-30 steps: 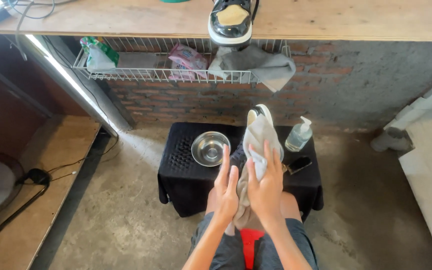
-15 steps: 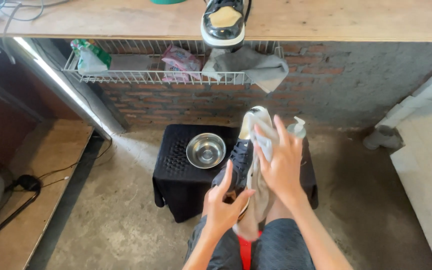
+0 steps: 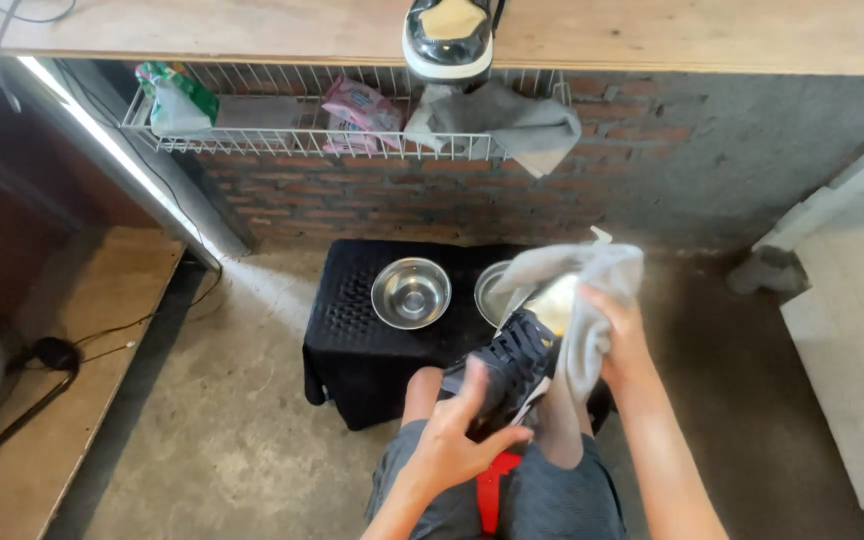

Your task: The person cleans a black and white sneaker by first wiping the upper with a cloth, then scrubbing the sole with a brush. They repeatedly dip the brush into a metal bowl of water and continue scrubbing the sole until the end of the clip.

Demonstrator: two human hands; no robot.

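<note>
Shoe held over the lap, cloth pressed to it.

Left hand (image 3: 452, 440) closes its fingers around the black shoe (image 3: 507, 365), steadying it above the knees. Right hand (image 3: 617, 335) grips a grey cloth (image 3: 577, 300) against the shoe's upper end, fingers wrapped in the fabric. A steel bowl (image 3: 411, 292) sits within reach on the black crate (image 3: 352, 330).

Two shoes: one black shoe (image 3: 507, 370) held over the lap, one black-and-white shoe (image 3: 449, 35) on the wooden worktop (image 3: 252, 30) edge. Two grey cloths: one grey cloth (image 3: 577, 300) draped over the right hand (image 3: 622, 335), one folded cloth (image 3: 512, 125) hanging from the single wire basket (image 3: 252, 140); two hands counted, with the left hand (image 3: 452, 445). Two metal bowls (image 3: 411, 293) on one black crate (image 3: 352, 340), the second bowl (image 3: 490, 292) half hidden; two packets in the basket, one green packet (image 3: 177, 100), one pink packet (image 3: 357, 105).
</note>
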